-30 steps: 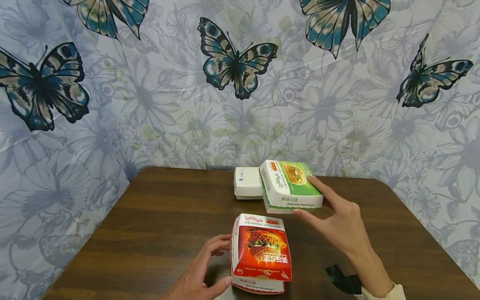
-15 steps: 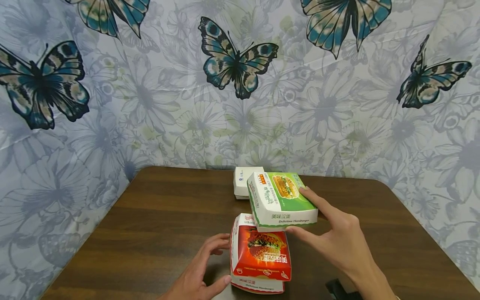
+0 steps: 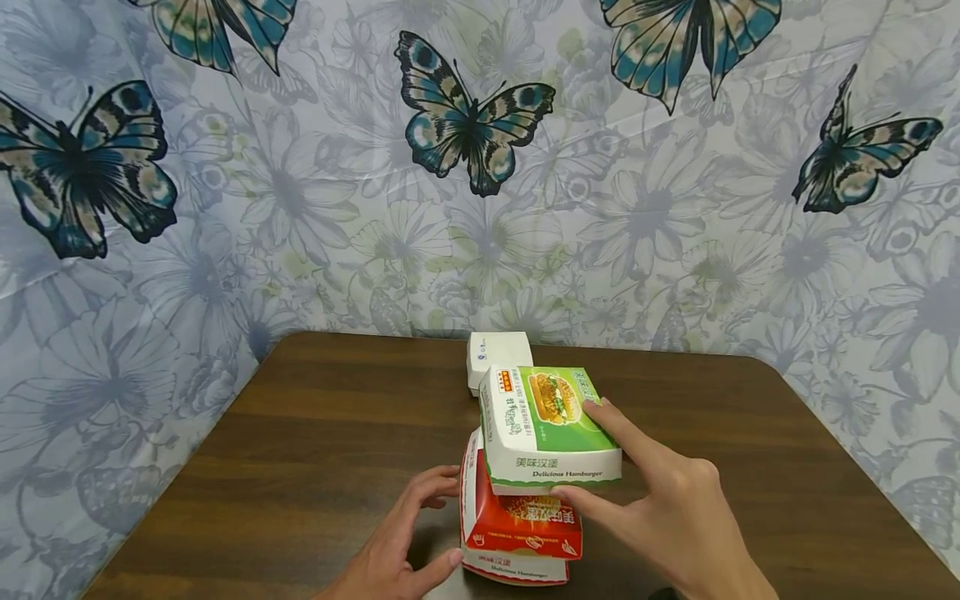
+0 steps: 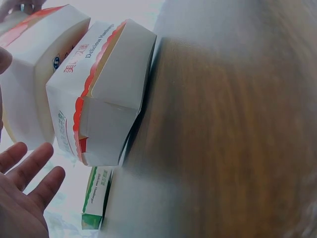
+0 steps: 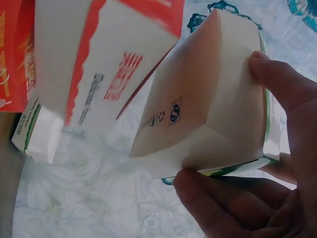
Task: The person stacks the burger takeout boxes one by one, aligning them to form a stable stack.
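Note:
In the head view my right hand point(image 3: 678, 504) pinches a green-and-white hamburger box point(image 3: 551, 425) between thumb and fingers, in the air above a red hamburger box point(image 3: 525, 533). The right wrist view shows the white underside of the held green box point(image 5: 198, 99). The red box sits on another red-edged hamburger box point(image 3: 517, 569), set slightly askew. My left hand point(image 3: 401, 537) stays at the left of this stack, fingers extended and apart, thumb by the near corner. In the left wrist view, the fingers of the left hand point(image 4: 29, 193) look relaxed; whether they touch the boxes is unclear.
A white box point(image 3: 498, 354) stands at the back of the brown wooden table point(image 3: 315, 467); the left wrist view shows a green-edged hamburger box point(image 4: 96, 196) beyond the stack. Behind the table hangs a butterfly-print cloth point(image 3: 337, 208).
My right hand has brought the green hamburger box left and toward me, from beside the white box to over the red one. The left hand and the stack have stayed put.

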`<state>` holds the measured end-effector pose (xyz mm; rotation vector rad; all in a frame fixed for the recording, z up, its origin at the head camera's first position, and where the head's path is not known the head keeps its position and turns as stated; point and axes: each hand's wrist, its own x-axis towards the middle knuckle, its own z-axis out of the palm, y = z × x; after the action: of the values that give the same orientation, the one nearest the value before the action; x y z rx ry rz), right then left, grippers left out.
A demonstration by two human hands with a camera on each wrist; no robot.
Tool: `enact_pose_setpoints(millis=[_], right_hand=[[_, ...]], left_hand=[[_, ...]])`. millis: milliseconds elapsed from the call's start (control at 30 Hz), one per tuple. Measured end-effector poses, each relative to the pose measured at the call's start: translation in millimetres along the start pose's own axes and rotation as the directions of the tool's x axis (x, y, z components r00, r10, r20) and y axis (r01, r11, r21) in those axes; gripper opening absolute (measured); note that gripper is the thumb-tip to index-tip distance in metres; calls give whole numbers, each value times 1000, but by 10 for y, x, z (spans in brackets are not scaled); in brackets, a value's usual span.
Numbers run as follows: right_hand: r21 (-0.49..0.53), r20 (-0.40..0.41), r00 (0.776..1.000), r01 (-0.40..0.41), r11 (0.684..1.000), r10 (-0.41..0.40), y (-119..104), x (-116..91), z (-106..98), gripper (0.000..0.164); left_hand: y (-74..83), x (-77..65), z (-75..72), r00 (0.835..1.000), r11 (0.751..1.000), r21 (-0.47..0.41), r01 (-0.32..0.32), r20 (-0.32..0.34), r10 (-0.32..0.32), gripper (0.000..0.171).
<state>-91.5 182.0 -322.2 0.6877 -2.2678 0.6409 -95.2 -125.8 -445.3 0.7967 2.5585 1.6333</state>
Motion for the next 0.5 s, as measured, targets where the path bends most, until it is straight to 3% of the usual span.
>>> enact_pose_setpoints(millis=[200, 500], right_hand=[[-6, -41, 996, 79, 997, -79, -98, -30, 57, 76], [10, -11, 999, 47, 999, -47, -202, -75, 105, 74]], left_hand=[[-18, -5, 2, 999, 999, 14, -48, -7, 48, 61], [-33, -4, 8, 997, 997, 13, -71, -11, 71, 62]])
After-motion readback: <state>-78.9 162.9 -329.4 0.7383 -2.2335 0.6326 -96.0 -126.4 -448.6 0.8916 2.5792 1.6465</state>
